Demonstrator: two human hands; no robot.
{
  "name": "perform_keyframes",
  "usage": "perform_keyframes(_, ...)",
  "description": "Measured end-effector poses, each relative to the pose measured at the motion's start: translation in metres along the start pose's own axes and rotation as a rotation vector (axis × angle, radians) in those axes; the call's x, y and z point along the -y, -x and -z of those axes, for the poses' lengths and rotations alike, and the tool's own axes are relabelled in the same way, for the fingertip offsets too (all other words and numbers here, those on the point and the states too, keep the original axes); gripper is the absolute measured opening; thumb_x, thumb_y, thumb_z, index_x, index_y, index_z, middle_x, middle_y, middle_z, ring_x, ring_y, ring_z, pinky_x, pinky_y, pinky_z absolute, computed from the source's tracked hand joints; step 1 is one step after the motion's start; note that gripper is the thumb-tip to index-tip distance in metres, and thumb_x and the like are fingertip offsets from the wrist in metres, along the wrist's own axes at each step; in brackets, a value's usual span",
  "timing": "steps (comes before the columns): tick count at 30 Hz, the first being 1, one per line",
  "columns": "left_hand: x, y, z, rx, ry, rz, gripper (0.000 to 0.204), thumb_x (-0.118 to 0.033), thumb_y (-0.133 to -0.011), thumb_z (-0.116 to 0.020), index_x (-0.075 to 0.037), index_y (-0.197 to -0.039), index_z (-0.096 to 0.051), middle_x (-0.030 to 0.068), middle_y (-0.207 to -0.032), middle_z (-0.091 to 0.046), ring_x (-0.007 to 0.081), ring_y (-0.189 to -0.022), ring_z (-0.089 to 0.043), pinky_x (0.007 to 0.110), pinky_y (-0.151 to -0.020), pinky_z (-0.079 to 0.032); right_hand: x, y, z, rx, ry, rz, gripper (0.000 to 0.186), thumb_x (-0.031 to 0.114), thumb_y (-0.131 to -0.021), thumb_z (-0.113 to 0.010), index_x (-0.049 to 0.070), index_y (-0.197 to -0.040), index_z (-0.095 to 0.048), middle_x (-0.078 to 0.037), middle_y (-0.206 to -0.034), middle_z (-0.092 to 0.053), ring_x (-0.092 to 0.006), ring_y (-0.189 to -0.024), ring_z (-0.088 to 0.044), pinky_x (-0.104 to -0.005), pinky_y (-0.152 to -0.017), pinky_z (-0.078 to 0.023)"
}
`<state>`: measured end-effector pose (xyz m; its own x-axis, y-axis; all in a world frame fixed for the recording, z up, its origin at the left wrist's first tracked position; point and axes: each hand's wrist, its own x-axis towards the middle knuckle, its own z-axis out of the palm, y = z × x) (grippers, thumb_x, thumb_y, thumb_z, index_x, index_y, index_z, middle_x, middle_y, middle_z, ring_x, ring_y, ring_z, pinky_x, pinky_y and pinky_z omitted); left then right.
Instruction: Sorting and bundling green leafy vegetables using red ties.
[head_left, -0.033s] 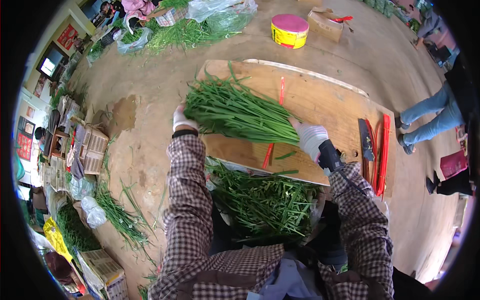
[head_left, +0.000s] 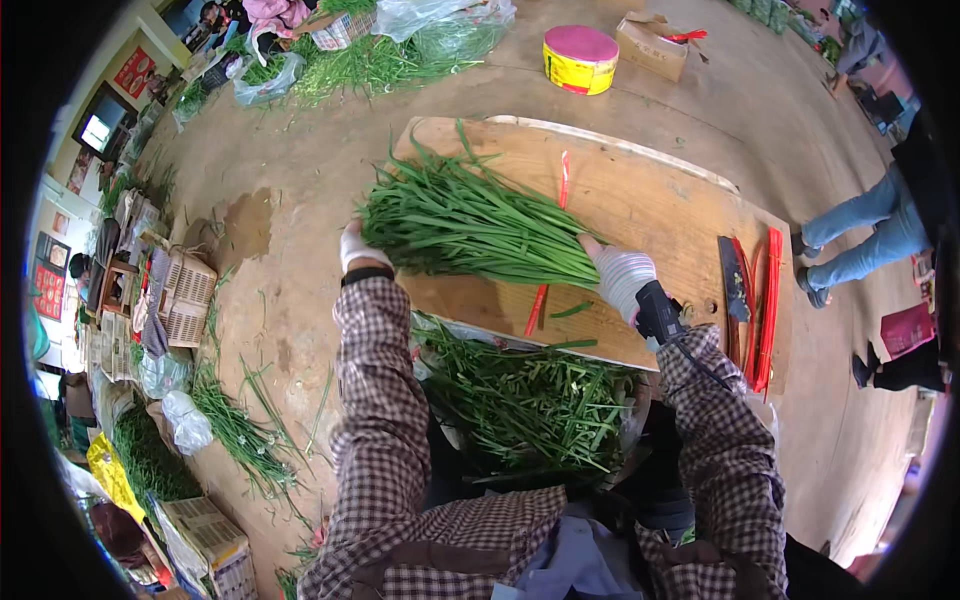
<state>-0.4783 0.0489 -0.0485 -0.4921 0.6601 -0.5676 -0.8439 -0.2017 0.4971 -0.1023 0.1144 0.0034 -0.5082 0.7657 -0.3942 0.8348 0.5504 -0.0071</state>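
Observation:
A thick bunch of long green leaves, apparently garlic chives point(head_left: 480, 220), lies across a wooden board point(head_left: 660, 215), leaf tips to the left. My right hand point(head_left: 625, 275), in a striped glove, is closed round the stem end, thumb on top. My left hand point(head_left: 362, 248), in a pale glove, holds the leaf-tip end; its fingers are mostly hidden by the leaves. A red strip point(head_left: 565, 180) runs beneath the bunch, showing above and below it. On the board's right side lie a dark-bladed knife point(head_left: 733, 280) and a bundle of red strips point(head_left: 769, 300).
A container of cut leaves point(head_left: 530, 400) sits between my forearms, below the board. Beyond the board stand a yellow tub with a pink top point(head_left: 580, 60) and a cardboard box point(head_left: 652, 48). Crates point(head_left: 187, 300) and greens line the left. A person in jeans point(head_left: 865, 230) stands at right.
My left hand has shifted slightly left, and the leaf tips have spread a little that way with it. My right hand stays at the stem end.

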Motion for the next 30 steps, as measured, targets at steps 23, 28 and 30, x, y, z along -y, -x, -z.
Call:
perform_keyframes(23, 0.200, 0.088, -0.066, 1.197, -1.912, -1.469, 0.064, -0.028, -0.064, -0.075, -0.011, -0.121, -0.048, 0.0076, -0.118, -0.050, 0.0257, -0.112, -0.045, 0.047, -0.104, -0.027, -0.049, 0.018, -0.106, -0.909, -2.126, 0.010, 0.060, 0.039, -0.096, -0.043, 0.001, -0.140, -0.029, -0.014, -0.144, -0.031, -0.0213, -0.134, -0.029, -0.0326, -0.110, -0.020)
perform_keyframes(28, 0.193, 0.100, -0.068, 1.216, -1.948, -1.539, 0.069, -0.029, -0.061, -0.077, -0.012, -0.120, -0.048, 0.0086, -0.120, -0.049, 0.0270, -0.114, -0.044, 0.048, -0.104, -0.028, -0.011, -0.004, -0.110, -0.979, -2.009, -0.080, 0.066, 0.047, -0.096, -0.035, -0.001, -0.140, -0.029, -0.013, -0.142, -0.035, -0.0222, -0.131, -0.033, -0.0326, -0.108, -0.023)
perform_keyframes(30, 0.192, 0.100, -0.069, 1.254, -1.903, -1.503, 0.074, -0.030, -0.057, -0.080, -0.013, -0.122, -0.047, 0.0097, -0.124, -0.047, 0.0285, -0.118, -0.042, 0.049, -0.104, -0.027, -0.004, -0.004, -0.105, -1.157, -2.122, 0.130, 0.060, 0.039, -0.095, -0.044, -0.003, -0.137, -0.033, -0.011, -0.140, -0.038, -0.0189, -0.129, -0.036, -0.0307, -0.107, -0.025)
